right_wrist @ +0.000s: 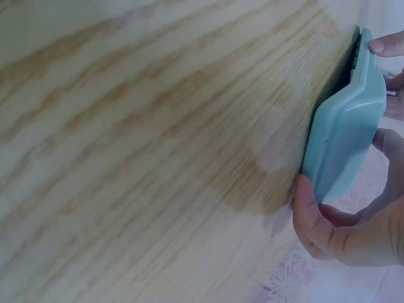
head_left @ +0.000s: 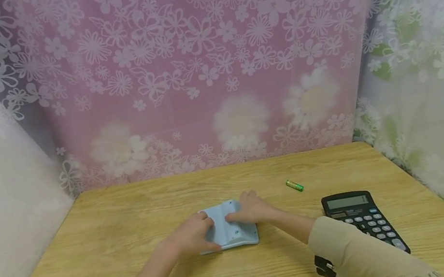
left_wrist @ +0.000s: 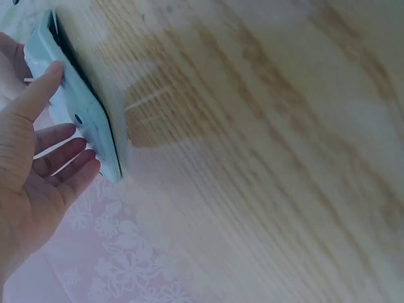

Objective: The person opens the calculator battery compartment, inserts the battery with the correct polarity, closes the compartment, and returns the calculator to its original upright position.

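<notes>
At the lower middle, the left hand (head_left: 193,234) and right hand (head_left: 256,208) hold one blue case (head_left: 222,230); lower right, one green battery (head_left: 294,185), one black calculator (head_left: 367,218).

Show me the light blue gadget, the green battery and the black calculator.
Light blue gadget (head_left: 223,232): head view, on its upturned face.
Green battery (head_left: 294,185): head view, middle of its body.
Black calculator (head_left: 367,218): head view, on its keypad.
</notes>
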`<state>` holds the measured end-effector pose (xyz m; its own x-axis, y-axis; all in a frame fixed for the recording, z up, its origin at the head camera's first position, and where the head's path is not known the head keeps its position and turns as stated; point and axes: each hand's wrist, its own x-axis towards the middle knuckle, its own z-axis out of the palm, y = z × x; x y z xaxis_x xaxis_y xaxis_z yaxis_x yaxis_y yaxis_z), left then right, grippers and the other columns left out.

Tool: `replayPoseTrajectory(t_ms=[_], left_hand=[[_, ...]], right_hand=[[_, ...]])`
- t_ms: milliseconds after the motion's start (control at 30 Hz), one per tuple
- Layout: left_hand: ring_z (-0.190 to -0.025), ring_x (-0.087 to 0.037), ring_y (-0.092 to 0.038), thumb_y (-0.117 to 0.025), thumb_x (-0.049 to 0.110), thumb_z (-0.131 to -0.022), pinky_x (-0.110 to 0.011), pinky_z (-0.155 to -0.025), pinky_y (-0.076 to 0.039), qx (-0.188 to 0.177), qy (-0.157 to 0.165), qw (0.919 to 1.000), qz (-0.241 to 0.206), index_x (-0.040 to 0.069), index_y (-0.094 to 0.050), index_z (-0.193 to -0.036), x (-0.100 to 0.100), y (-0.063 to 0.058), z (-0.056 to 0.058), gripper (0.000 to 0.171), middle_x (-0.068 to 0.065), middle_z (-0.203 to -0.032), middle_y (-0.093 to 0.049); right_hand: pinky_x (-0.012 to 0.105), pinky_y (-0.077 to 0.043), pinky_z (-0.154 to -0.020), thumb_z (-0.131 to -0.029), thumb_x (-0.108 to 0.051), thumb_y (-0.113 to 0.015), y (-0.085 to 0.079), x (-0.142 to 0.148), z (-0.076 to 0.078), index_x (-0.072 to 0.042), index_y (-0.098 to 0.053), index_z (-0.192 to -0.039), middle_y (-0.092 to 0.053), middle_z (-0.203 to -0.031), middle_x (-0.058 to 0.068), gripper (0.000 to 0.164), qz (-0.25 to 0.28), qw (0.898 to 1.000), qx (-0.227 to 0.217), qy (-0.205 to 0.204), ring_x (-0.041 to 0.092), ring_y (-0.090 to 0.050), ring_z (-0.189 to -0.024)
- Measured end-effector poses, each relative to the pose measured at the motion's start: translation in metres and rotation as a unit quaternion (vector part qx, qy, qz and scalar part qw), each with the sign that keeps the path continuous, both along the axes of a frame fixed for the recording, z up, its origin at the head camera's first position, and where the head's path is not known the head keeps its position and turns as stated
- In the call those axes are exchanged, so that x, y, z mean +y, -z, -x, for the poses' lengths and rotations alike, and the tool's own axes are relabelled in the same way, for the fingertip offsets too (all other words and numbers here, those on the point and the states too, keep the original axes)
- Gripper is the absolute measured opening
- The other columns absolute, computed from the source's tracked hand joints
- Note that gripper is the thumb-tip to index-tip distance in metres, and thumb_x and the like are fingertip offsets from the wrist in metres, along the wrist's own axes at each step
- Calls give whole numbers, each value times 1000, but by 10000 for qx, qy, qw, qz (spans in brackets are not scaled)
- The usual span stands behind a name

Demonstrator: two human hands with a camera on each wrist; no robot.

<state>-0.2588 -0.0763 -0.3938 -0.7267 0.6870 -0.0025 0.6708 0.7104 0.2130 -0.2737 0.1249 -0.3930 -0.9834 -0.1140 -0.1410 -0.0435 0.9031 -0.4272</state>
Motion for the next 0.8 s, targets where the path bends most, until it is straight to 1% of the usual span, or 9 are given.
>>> replayPoseTrajectory(t_ms=[67, 200, 333, 567, 800], left_hand=[[-90, -18, -53, -75, 44, -74, -31, -79, -46, 98, 60, 9999, 73, 0, -63, -108, 1, 0, -1, 57, -5, -100, -55], [-91, -18, -52, -75, 44, -74, -31, -79, -46, 166, 88, 9998, 115, 1, -63, -108, 1, -2, -2, 56, -5, -100, -54], [-92, -18, -52, -75, 44, -75, -32, -79, -46, 174, 73, 9998, 112, 1, -63, -109, 1, -3, -3, 56, -5, -101, -55], [-91, -17, -53, -74, 45, -75, -31, -77, -46, 274, 90, 9995, 88, 1, -63, -108, 0, 0, -5, 56, -5, -101, -56], [-88, -16, -53, -75, 43, -74, -30, -76, -46, 310, 129, 9994, 43, 0, -64, -106, 0, 0, -6, 54, -4, -97, -56]], right_hand=[[35, -44, -65, -75, -54, -67, 0, -2, 0, 8, -46, -113, -45, -101, 18, 75, -82, 10000, 22, 22, 24, -47, -79], [35, -44, -66, -76, -53, -67, -1, -4, -1, 8, -46, -112, -46, -100, 19, 74, -154, 9998, 132, 10, 24, -48, -78], [36, -44, -66, -77, -51, -67, -2, -6, -3, 9, -47, -111, -46, -100, 19, 72, -139, 9997, 189, 42, 25, -48, -78], [35, -43, -64, -77, -48, -66, -2, -8, -5, 9, -47, -110, -46, -102, 20, 68, -98, 9998, 179, 88, 25, -47, -77], [36, -44, -65, -75, -46, -65, 0, -9, -3, 9, -47, -109, -46, -103, 21, 67, -168, 9996, 215, 93, 26, -47, -77]])
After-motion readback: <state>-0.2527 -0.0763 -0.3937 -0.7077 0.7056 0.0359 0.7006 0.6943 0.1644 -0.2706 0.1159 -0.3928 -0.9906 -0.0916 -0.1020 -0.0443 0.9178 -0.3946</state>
